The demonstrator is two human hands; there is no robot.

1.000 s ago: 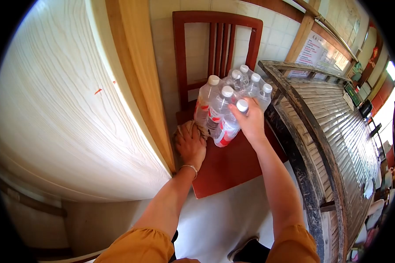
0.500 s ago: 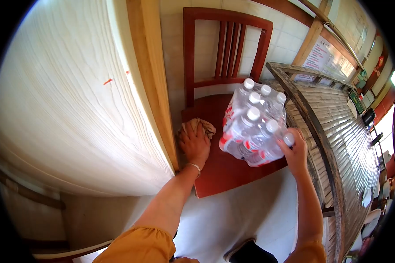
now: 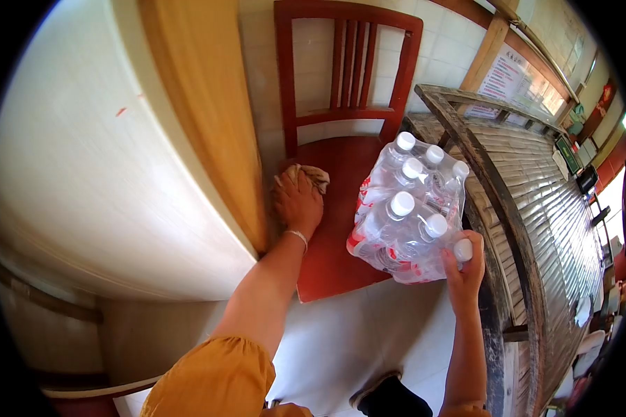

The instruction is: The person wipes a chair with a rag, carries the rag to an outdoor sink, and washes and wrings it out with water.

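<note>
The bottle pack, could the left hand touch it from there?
Probably yes: the left hand rests on a cloth, and only bare red chair seat seems to lie between it and the bottle pack.

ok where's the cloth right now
In the head view, the cloth lies left of the bottle pack, on the seat of the red chair, under the fingers of the left hand.
</note>
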